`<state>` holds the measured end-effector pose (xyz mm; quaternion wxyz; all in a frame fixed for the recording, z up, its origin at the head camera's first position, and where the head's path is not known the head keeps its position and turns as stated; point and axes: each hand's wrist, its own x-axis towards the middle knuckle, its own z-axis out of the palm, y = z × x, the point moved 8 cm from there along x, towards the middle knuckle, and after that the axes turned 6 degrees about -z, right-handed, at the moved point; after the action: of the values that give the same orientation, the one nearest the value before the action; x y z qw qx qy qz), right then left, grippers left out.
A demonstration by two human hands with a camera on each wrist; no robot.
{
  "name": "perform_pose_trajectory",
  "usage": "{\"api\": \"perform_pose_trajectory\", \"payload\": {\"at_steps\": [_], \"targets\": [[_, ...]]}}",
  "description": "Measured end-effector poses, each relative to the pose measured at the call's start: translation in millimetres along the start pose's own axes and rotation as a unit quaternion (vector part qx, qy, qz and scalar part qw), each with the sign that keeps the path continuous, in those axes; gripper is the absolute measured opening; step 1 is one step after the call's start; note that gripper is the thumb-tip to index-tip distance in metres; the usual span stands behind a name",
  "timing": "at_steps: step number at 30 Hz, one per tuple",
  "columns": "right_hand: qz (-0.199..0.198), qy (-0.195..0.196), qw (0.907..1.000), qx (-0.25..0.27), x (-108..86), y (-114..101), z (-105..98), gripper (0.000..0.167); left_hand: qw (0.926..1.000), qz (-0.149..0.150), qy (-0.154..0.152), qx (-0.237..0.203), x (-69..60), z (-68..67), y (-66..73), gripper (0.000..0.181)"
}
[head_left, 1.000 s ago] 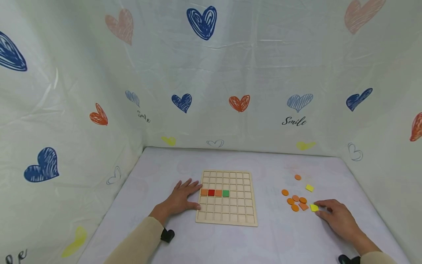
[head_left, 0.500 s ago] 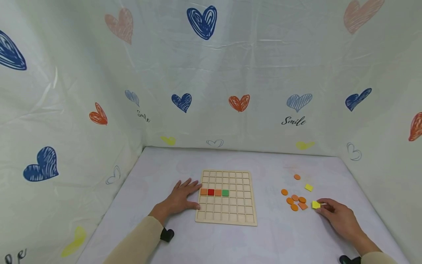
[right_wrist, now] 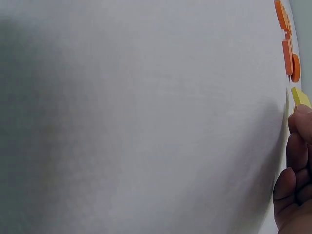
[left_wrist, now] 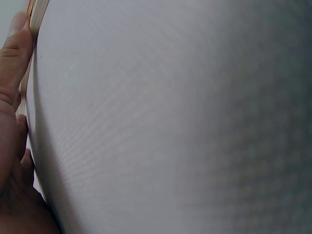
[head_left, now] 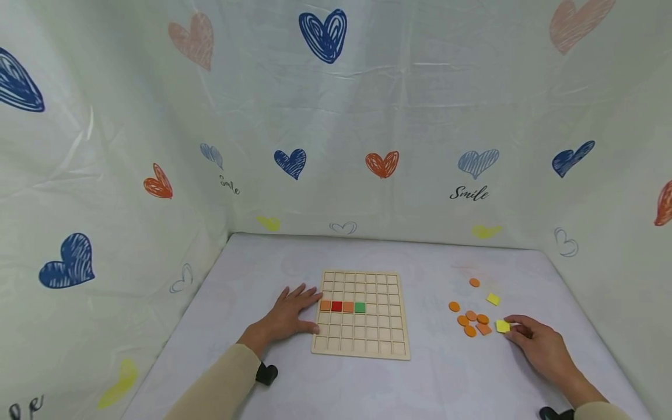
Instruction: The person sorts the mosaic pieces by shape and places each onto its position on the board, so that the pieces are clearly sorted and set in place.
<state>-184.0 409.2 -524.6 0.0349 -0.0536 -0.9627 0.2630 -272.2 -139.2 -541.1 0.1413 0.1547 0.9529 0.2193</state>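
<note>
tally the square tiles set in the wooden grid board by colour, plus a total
Orange tiles: 2
Red tile: 1
Green tile: 1
Total in the wooden grid board: 4

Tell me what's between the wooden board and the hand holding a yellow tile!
In the head view: bare tabletop beside the board, then orange discs and one orange tile near the right hand.

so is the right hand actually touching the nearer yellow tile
Touching: the right wrist view shows the right hand pinching the nearer yellow tile by its edge.
</note>
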Motion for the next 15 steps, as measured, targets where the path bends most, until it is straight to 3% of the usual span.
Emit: {"api": "perform_pose_trajectory", "payload": {"at_steps": [15], "targets": [[-0.028, 0.018, 0.9995, 0.0, 4.2, -15.1, -4.3, 0.032, 1.0, -0.007, 0.001, -0.002, -1.7, 0.2, 0.6, 0.092]]}}
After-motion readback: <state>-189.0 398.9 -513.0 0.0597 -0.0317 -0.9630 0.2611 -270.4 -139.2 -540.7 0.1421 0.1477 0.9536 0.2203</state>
